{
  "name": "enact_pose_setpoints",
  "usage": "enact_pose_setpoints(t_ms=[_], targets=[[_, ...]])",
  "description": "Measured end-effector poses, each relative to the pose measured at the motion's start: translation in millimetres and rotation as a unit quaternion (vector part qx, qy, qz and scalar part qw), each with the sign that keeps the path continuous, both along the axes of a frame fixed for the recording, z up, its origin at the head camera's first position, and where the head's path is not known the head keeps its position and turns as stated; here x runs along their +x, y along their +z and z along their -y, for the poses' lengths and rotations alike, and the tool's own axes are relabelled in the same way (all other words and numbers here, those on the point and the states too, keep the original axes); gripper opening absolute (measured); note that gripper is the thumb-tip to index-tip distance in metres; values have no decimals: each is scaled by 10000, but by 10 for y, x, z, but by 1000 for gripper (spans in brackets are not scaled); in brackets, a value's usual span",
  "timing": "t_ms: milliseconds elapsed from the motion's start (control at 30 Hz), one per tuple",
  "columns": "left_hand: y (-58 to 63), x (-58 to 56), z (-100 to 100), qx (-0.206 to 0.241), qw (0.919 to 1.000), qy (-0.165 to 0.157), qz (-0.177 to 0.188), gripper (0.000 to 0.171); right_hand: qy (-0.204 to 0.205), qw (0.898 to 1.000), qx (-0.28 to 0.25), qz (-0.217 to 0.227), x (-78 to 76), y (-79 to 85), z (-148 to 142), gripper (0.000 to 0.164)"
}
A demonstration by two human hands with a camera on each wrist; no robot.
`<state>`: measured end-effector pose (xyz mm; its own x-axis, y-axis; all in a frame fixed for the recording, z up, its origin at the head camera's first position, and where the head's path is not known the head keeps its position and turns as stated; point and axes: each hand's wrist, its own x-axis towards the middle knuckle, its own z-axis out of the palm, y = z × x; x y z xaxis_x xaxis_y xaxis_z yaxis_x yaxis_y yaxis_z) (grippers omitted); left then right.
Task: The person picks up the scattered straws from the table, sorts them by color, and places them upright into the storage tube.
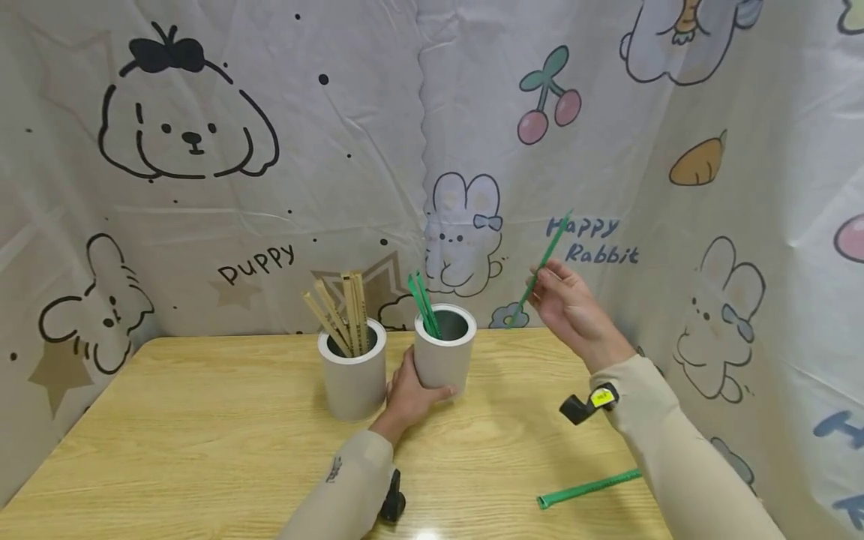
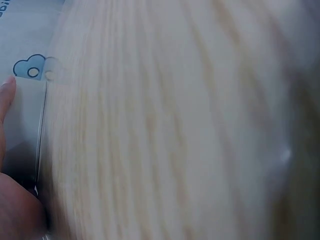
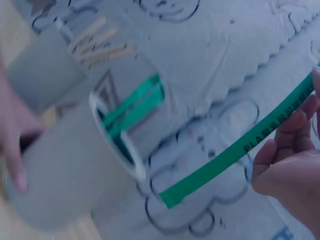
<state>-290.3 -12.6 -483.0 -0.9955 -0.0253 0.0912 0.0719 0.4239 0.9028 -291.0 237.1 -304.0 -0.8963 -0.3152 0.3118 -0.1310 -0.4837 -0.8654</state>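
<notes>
My left hand (image 1: pixel 409 394) grips the lower side of a white cylindrical cup (image 1: pixel 443 364) that stands on the table, with green wrapped straws (image 1: pixel 423 304) leaning inside it. Off to the right and higher up, my right hand (image 1: pixel 570 306) pinches another green wrapped straw (image 1: pixel 554 245), held slanted in the air apart from the cup. In the right wrist view dark print, starting "PLA", shows on that held straw (image 3: pixel 215 171). The left wrist view catches only part of the left hand (image 2: pixel 17 207) by the cup's side; the rest is blurred table.
A second white cup (image 1: pixel 354 386) holds several tan sticks (image 1: pixel 352 311) with dark print, just left of my left hand. One more green wrapped straw (image 1: pixel 587 489) lies on the wooden table (image 1: pixel 202 450) near my right forearm. A printed cloth (image 1: pixel 351 150) hangs behind and at both sides.
</notes>
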Motion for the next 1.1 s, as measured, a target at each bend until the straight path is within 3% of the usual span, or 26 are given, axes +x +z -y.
enact_pose_setpoints(t_ms=[133,300,400,500,667,733,967,1033,1100], targets=[[14,-15,-18,9,10000,-14,-15,110,-225,9991,-362,14,-59,85,332,13],[2,-32,-45,-8,10000,-28,36,108,-528,9967,-431,433,-193,-89,565,17],[-12,-32,-58,-40,10000,-25,81,108,-735,9940,-59,805,-271,-256,616,21],[-25,-26,-64,-73,9999,-22,90,109,-924,9860,854,1091,-306,-426,553,13],[-18,1,-37,17,10000,-13,19,109,-1055,9540,2603,1049,-223,-694,150,47],[-13,8,-18,46,10000,8,43,109,-987,9380,3193,924,-137,-794,-80,54],[-21,-5,11,61,9999,-15,119,111,-247,8853,4626,401,317,-1050,-885,54],[-18,-11,8,75,9999,-45,124,111,29,8741,4844,352,457,-1095,-1055,51],[-16,-20,6,79,9999,-61,118,111,376,8718,4874,324,580,-1147,-1201,48]])
